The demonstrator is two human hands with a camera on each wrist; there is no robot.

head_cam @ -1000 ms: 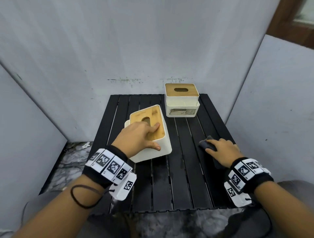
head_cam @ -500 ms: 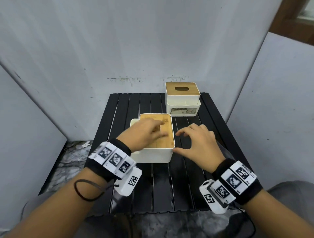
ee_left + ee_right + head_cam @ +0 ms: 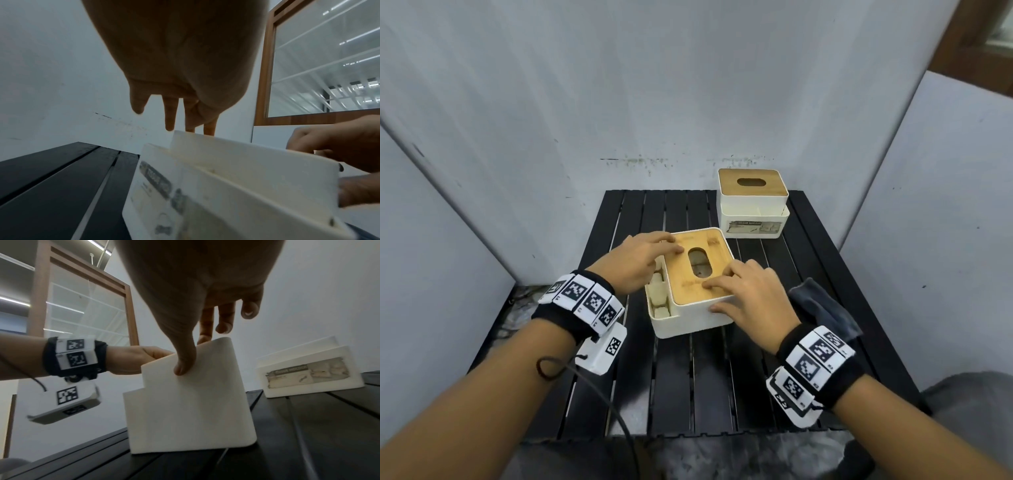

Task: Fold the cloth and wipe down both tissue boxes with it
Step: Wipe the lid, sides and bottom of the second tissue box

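The near tissue box [image 3: 690,284] sits between both hands: the left hand [image 3: 635,262] lays straight fingers on its wooden lid, and the right hand [image 3: 750,296] clasps its near corner, thumb on the side wall. With the cloth [image 3: 822,310] lying unheld just right of the right wrist, turning the box could nudge its lid loose or slide it toward the far tissue box [image 3: 753,204] beyond the fingertips.

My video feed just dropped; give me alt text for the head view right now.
Both hands rest on the near tissue box: left hand on its wooden lid's far-left side, right hand at the near-right corner. The grey cloth lies unheld on the black slatted table; a second tissue box stands behind.
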